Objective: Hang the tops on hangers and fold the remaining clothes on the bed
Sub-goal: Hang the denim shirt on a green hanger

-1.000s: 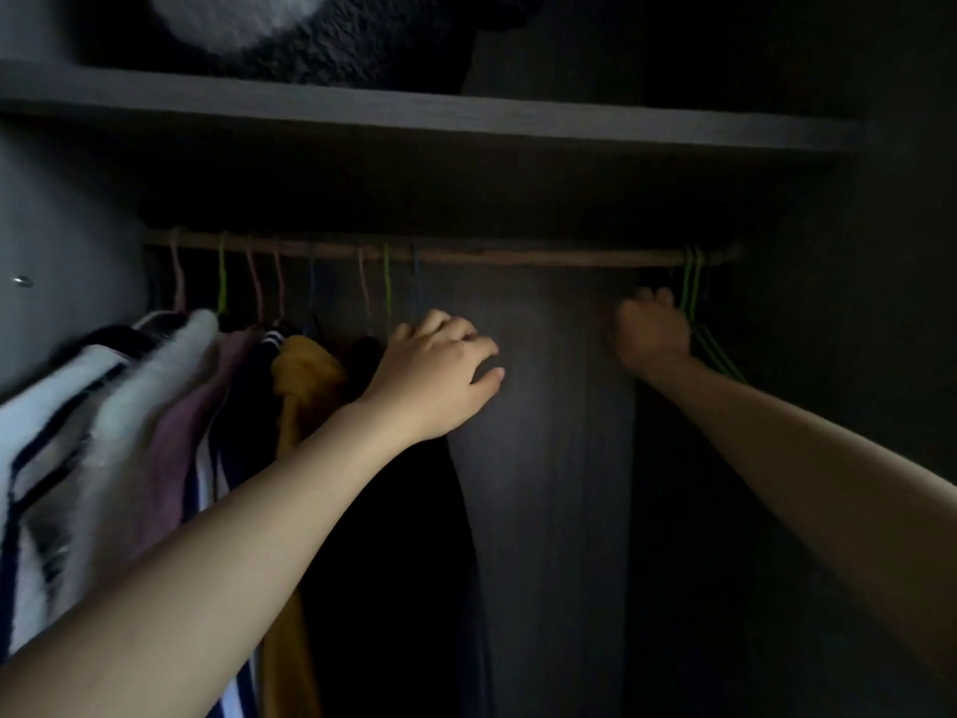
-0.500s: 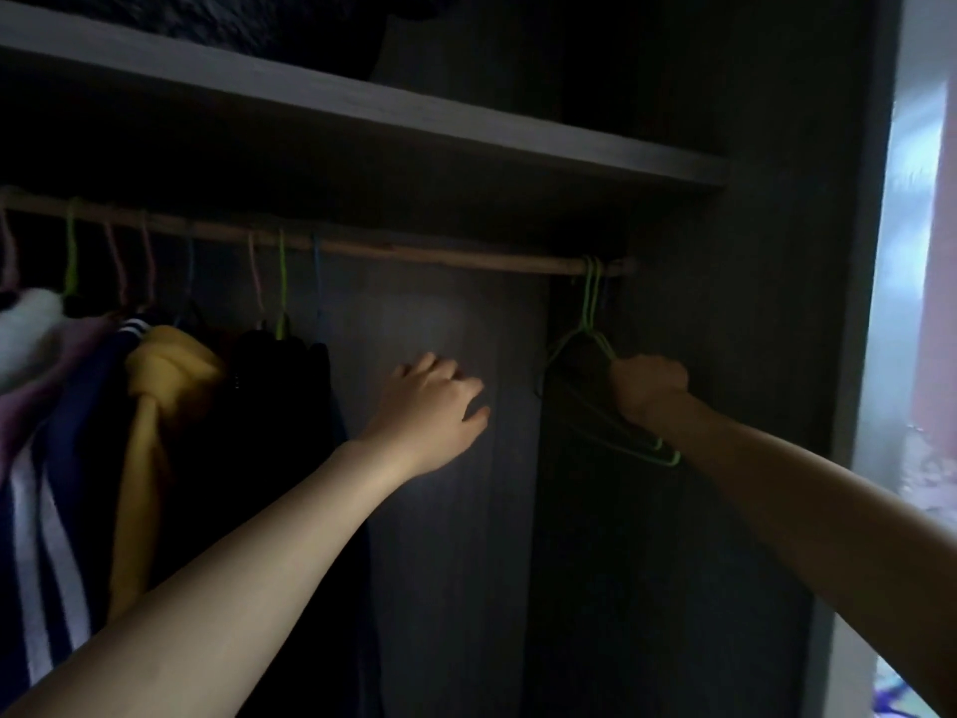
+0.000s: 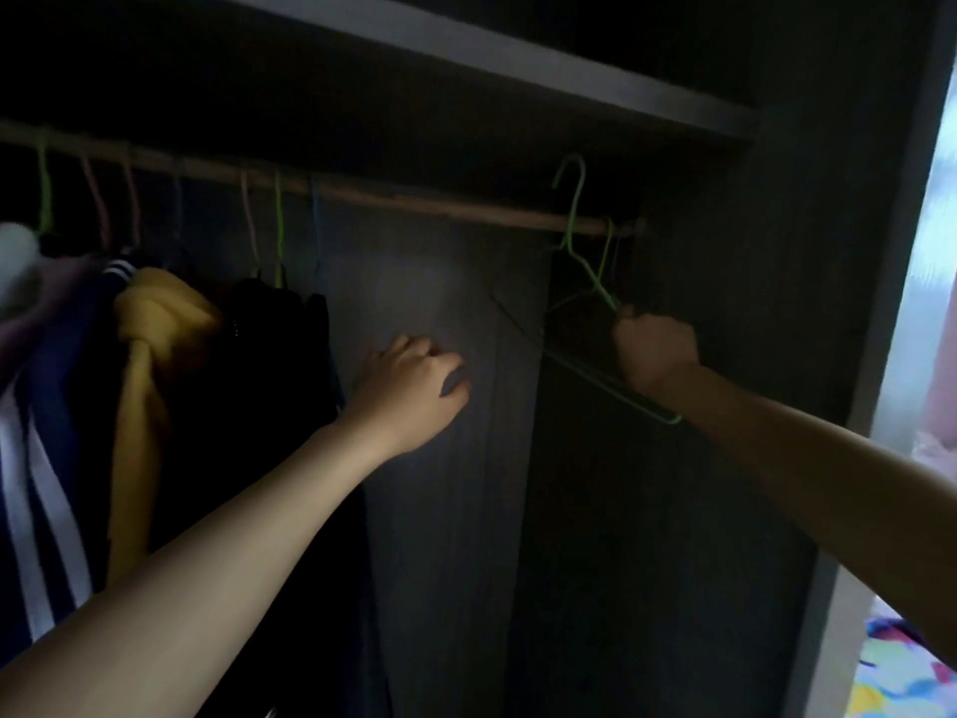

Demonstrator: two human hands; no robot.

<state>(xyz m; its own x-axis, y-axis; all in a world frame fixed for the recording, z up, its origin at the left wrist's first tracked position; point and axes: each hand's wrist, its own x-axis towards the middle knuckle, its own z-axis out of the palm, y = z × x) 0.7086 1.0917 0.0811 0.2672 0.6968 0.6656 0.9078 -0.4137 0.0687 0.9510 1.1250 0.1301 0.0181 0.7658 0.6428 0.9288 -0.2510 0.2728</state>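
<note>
Head view shows you only fetching so far: your right hand [image 3: 655,355] is clenched round a bare green hanger [image 3: 593,277] at the right end of the rail [image 3: 440,203], its hook clear above the rail. By my judgement, hanging and folding both remain. Your left hand [image 3: 409,391] hovers relaxed below the rail's middle, holding nothing.

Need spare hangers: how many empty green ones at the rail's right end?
2: the first hanger in the right hand, hook above the rail; the second hanger hooked on it. Darkness may hide more.
</note>
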